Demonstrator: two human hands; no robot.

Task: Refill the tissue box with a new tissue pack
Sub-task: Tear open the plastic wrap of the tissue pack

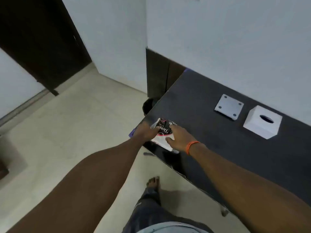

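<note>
A tissue pack (162,133) in white, black and pink wrapping lies near the left front corner of the dark table (210,132). My left hand (146,132) grips the pack's left end. My right hand (180,137), with an orange thread on its wrist, rests on the pack's right side with fingers spread over it. The white tissue box (262,121), with an oval slot on top, stands on the table to the far right. Its flat white base plate (229,106) with corner pads lies beside it, to the left.
The table's left edge drops to a pale tiled floor (75,132). A dark round object (149,105) sits on the floor by the table's far corner. A dark door frame (42,47) stands at the upper left, and my bare foot (154,182) is below the table's front edge.
</note>
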